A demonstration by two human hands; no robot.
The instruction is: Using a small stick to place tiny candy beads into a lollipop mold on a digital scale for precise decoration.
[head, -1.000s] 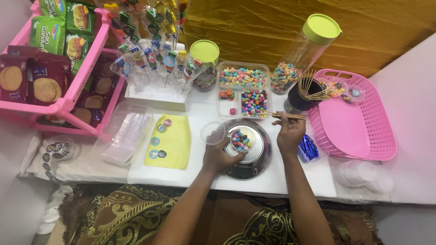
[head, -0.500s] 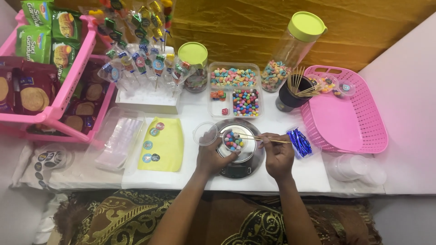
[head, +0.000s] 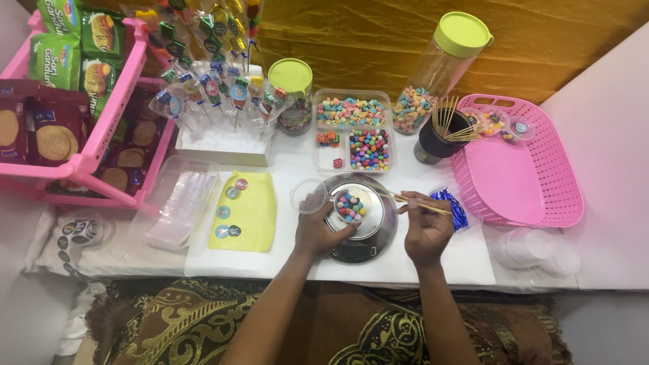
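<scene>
Centre of frame, low: a small clear cup of coloured candy balls (head: 350, 205) is seen standing on the round steel pan of a kitchen scale (head: 358, 217). The left hand (head: 319, 230) is curled against the cup's left side, fingers touching it and the pan rim. A clear round lid (head: 307, 196) lies just left of the scale, near the thumb.

Right of centre: the right hand (head: 424, 228) is closed in a pinch on a thin wooden skewer (head: 412, 201), whose tip is pointed left toward the cup. Whether the tip touches the candy cannot be told. A blue foil packet (head: 451, 207) lies just beyond the knuckles.

Step judged: portioning by weight, the cup being steadied while its contents are adjusted or picked at with the skewer.

Next move, as judged: a fine, slow tip placement is called for, with the cup kept still so the pan is not pressed.

Upper centre: a divided clear tray of sweets (head: 353, 128), two green-lidded jars, a dark cup of skewers (head: 441, 135). Right: a pink basket (head: 534, 169). Left of centre: a yellow sticker sheet (head: 247, 213).
</scene>
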